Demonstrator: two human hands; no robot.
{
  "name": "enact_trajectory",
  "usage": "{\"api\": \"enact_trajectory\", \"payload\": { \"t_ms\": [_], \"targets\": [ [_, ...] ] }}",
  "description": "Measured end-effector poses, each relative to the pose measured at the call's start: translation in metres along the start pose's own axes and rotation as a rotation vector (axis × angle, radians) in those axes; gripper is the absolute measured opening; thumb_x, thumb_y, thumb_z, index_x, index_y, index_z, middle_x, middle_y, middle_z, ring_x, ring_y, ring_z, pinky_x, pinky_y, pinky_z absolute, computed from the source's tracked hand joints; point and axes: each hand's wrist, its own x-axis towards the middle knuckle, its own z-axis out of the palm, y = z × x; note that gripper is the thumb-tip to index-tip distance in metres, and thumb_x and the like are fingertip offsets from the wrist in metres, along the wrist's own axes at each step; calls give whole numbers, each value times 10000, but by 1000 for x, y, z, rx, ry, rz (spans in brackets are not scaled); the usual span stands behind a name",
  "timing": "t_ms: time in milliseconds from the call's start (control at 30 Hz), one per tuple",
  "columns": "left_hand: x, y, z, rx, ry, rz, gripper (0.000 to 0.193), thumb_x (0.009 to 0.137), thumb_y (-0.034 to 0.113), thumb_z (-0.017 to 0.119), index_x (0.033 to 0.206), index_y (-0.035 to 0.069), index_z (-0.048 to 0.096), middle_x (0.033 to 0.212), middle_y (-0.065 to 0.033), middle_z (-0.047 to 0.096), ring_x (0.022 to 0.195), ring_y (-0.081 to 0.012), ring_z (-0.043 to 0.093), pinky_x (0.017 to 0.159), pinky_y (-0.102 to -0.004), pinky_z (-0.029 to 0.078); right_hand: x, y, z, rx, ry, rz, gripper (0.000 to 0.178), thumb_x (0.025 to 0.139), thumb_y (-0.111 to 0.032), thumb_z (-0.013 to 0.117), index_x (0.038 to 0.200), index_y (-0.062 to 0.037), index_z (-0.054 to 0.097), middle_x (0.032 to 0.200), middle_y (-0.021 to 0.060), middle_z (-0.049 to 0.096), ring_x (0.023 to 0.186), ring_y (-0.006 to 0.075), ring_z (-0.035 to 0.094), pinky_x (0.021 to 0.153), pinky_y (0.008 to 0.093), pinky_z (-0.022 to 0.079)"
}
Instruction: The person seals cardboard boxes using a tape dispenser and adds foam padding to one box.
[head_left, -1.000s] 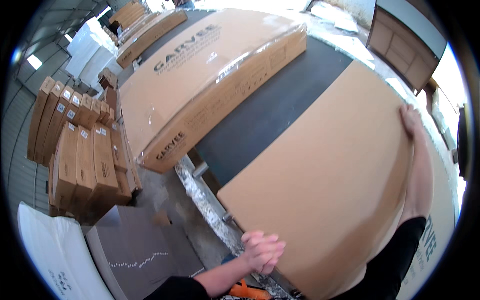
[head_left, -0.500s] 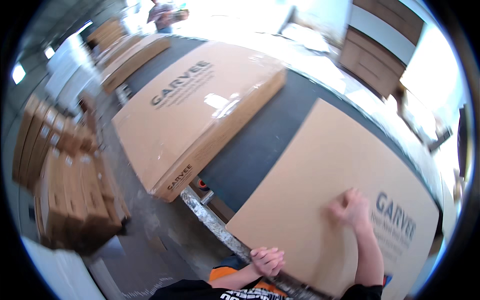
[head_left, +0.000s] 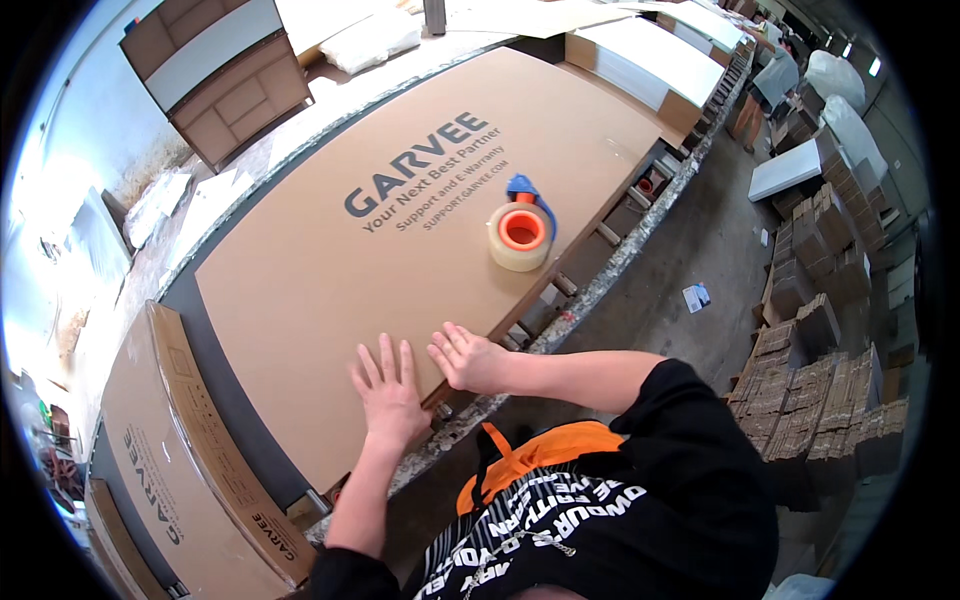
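Note:
A large flat cardboard box point(head_left: 310, 290) with dark print on its top lies before me on a dark conveyor bed. My left hand point(head_left: 392, 398) lies flat on its near part, fingers spread. Just to the right, my right hand point(head_left: 472, 360) rests at the box's near edge with its fingers bent and close together. Whether anything is inside those fingers is hidden. Farther along the box, apart from both hands, a tape dispenser point(head_left: 522, 228) stands on the top, with a wide clear roll, an orange hub and a blue handle.
Another taped carton point(head_left: 165, 440) sits on the conveyor at left. White panels in an open carton point(head_left: 655, 70) stand at the far end. Stacks of folded cardboard point(head_left: 810, 390) line the floor at right. A brown drawer cabinet point(head_left: 220, 85) stands beyond the conveyor; another person point(head_left: 765, 85) is far right.
My view has swung to the right, bringing the tape dispenser into sight. The left hand, curled near the edge before, now lies spread on the box. My right hand has moved to the near edge.

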Motion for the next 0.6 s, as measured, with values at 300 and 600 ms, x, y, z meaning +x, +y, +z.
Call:
{"api": "enact_trajectory", "payload": {
  "t_ms": [300,600],
  "targets": [
    [3,-9,11,28,-79,-22,1168,616,449,834,1535,48,235,1612,-206,140,1453,-536,71,1121,-725,84,-13,176,-45,83,486,1060,451,688,-253,791,1077,-65,659,969,123,658,904,343,626,714,429,541],
    [-3,-19,12,19,-50,7,1175,603,387,843,1554,90,221,1632,-128,152,1469,-484,119,1121,-733,88,-8,235,-17,1546,-236,1276,650,567,107,551,1166,-122,654,1118,151,676,1136,235,636,960,361,523]
  ]
}}
